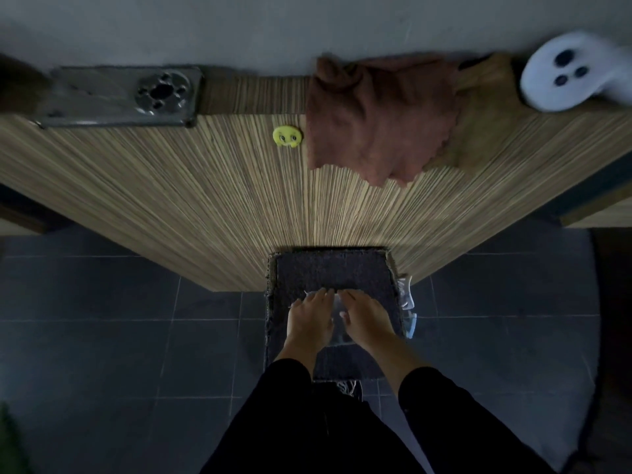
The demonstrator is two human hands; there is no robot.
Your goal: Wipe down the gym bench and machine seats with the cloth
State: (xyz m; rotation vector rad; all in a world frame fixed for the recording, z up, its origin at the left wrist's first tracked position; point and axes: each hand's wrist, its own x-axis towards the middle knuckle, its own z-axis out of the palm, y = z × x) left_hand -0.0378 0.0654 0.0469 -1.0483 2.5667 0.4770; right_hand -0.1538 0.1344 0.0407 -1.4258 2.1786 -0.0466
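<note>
A brown cloth (376,118) hangs draped over the top edge of a striped wooden door (212,186), seen from above. Neither of my hands shows plainly. A blurred white controller (571,71) sits at the door's top right corner, just right of the cloth, and no fingers are visible on it. A dark blur (17,83) at the far left edge is too smeared to identify. No bench or machine seat is in view.
My bare feet (338,319) stand on a dark mat (331,268) at the foot of the door, on grey floor tiles (119,330). A yellow face-shaped hook (287,135) is left of the cloth. A metal plate (119,95) caps the door's top left.
</note>
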